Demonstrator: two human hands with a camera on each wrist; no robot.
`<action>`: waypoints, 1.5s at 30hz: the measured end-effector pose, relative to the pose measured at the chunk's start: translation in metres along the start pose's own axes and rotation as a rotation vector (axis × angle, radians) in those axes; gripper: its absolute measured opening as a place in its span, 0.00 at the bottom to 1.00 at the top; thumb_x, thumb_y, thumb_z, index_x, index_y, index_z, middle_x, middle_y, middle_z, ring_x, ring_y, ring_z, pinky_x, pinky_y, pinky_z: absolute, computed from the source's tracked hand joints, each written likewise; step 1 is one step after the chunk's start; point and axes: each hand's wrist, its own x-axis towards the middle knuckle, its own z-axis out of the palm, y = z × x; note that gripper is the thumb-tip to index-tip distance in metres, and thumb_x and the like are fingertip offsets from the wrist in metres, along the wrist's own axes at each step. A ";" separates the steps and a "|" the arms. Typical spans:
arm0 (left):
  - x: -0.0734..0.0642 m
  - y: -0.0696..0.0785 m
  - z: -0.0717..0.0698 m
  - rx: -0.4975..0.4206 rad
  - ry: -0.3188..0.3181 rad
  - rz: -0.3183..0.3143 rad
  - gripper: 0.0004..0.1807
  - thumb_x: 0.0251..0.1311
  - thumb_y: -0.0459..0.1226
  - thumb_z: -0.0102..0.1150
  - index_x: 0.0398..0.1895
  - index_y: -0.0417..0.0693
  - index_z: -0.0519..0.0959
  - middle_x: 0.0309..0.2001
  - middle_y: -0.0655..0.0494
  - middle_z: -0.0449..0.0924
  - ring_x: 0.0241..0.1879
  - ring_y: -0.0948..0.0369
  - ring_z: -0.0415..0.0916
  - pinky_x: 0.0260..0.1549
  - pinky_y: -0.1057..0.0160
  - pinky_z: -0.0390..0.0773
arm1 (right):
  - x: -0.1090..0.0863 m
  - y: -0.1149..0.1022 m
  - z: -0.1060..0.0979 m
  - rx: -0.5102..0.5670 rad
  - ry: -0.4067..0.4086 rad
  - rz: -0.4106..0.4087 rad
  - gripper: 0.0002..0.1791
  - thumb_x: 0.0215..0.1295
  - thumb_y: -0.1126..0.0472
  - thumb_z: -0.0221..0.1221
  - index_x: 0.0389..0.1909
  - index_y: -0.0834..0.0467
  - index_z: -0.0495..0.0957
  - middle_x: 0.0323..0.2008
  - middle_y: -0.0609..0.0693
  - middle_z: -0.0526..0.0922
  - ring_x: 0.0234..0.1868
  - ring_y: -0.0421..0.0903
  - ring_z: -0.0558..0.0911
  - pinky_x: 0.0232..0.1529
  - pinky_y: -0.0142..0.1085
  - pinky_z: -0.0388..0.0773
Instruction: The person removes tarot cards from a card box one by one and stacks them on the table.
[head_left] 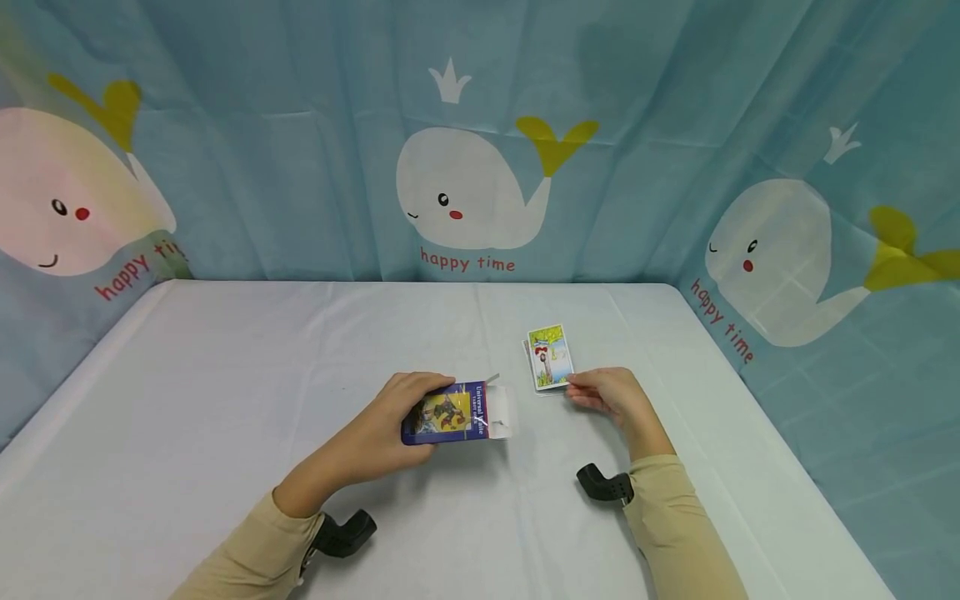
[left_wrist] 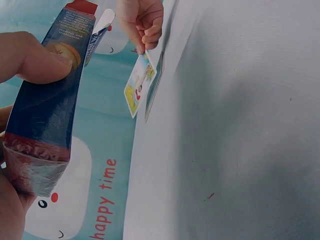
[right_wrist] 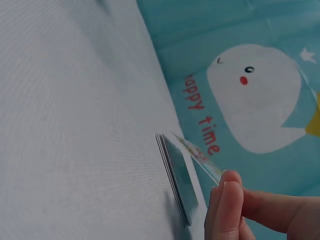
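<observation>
My left hand [head_left: 397, 421] grips a dark blue tarot card box [head_left: 450, 414] by its closed end, above the table. The box's white flap [head_left: 501, 411] stands open toward the right. Its thumb [left_wrist: 45, 62] presses along the narrow side in the left wrist view. At the right, my right hand [head_left: 613, 398] pinches one picture card [head_left: 550, 357] by its near corner. In the right wrist view this card [right_wrist: 200, 157] is tilted over a thin stack of cards [right_wrist: 176, 182] lying on the table.
A white cloth covers the table [head_left: 225, 358]. Behind and beside it hangs a blue curtain [head_left: 300, 167] printed with whales. Black wrist-worn devices [head_left: 345, 533] stick out from both sleeves close over the tabletop.
</observation>
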 end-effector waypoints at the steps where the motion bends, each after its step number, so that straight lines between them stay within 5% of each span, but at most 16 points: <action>1: 0.000 0.000 0.000 -0.002 -0.002 -0.005 0.42 0.48 0.31 0.69 0.70 0.53 0.67 0.67 0.55 0.71 0.62 0.57 0.65 0.54 0.52 0.73 | 0.001 0.000 0.000 -0.002 -0.001 0.007 0.08 0.66 0.68 0.60 0.42 0.69 0.78 0.22 0.47 0.85 0.24 0.37 0.85 0.32 0.27 0.82; 17: 0.001 0.001 -0.001 0.005 -0.007 -0.016 0.42 0.48 0.32 0.70 0.70 0.52 0.68 0.67 0.55 0.71 0.62 0.57 0.65 0.54 0.52 0.73 | 0.002 0.007 0.004 -0.107 0.049 -0.016 0.06 0.65 0.67 0.60 0.34 0.66 0.75 0.14 0.45 0.80 0.16 0.35 0.80 0.24 0.26 0.79; 45: 0.000 0.001 0.001 0.007 -0.010 -0.025 0.42 0.48 0.33 0.70 0.71 0.53 0.67 0.67 0.57 0.70 0.63 0.58 0.64 0.55 0.53 0.73 | -0.002 0.008 0.009 -0.226 0.079 -0.068 0.08 0.67 0.66 0.58 0.37 0.69 0.73 0.14 0.47 0.80 0.14 0.36 0.80 0.20 0.27 0.78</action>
